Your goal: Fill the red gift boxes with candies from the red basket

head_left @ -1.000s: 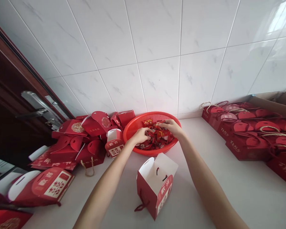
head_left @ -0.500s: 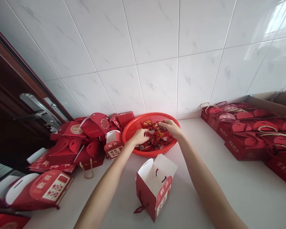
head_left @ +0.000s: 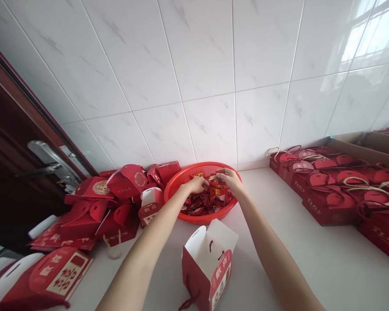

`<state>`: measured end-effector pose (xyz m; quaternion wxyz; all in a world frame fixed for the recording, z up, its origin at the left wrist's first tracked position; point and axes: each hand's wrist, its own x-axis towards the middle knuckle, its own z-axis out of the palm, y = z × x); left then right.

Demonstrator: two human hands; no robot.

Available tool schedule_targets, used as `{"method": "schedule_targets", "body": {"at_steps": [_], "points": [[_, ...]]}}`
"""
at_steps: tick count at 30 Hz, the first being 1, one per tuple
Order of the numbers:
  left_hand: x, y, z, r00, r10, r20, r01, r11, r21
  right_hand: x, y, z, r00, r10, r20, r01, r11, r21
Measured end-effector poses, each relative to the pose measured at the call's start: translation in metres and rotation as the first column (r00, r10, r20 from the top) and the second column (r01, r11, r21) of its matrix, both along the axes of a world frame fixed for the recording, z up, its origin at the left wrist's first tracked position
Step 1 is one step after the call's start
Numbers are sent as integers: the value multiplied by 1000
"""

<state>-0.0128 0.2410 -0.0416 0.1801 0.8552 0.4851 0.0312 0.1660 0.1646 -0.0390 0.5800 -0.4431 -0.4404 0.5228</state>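
A red plastic basket [head_left: 181, 216] stands against the tiled wall, holding many small red-wrapped packets [head_left: 199, 206]. Both of my hands reach into it. My left hand [head_left: 196, 185] is at the middle of the packets, its fingers bent together; what they hold, if anything, is too small to name. My right hand [head_left: 228, 178] curls over packets at the basket's right side, and its fingertips are partly hidden among them. In front of the basket, between my forearms, an open red box [head_left: 196, 274] with white inside stands upright, its flaps raised and a dark red cord on its side.
Several red gift boxes [head_left: 126, 181] are heaped on the left beside a dark door with a metal handle [head_left: 47, 157]. On the right stand rows of closed red boxes [head_left: 330, 203] with cord handles, near a brown carton [head_left: 369, 149].
The view has shifted slightly, so the basket and boxes sit lower in the picture. My left hand has moved a little to the right over the packets, nearer to my right hand.
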Motion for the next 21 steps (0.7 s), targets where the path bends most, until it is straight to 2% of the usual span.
{"method": "schedule_targets", "body": {"at_steps": [5,11,16,21], "points": [[10,9,-10,993,-46,-110,48,999,14,-1,-1,0,1000,-5,-11,5,1000,8],[12,11,-15,991,-24,-129,19,999,-43,-1,4,-4,1000,-8,-17,8,1000,-1],[9,11,-15,1000,12,-19,-16,980,-201,0,6,-5,1000,-18,-18,18,1000,-3],[-2,14,-8,965,86,249,-23,969,-246,0,4,-3,1000,-21,-23,20,1000,-11]]}}
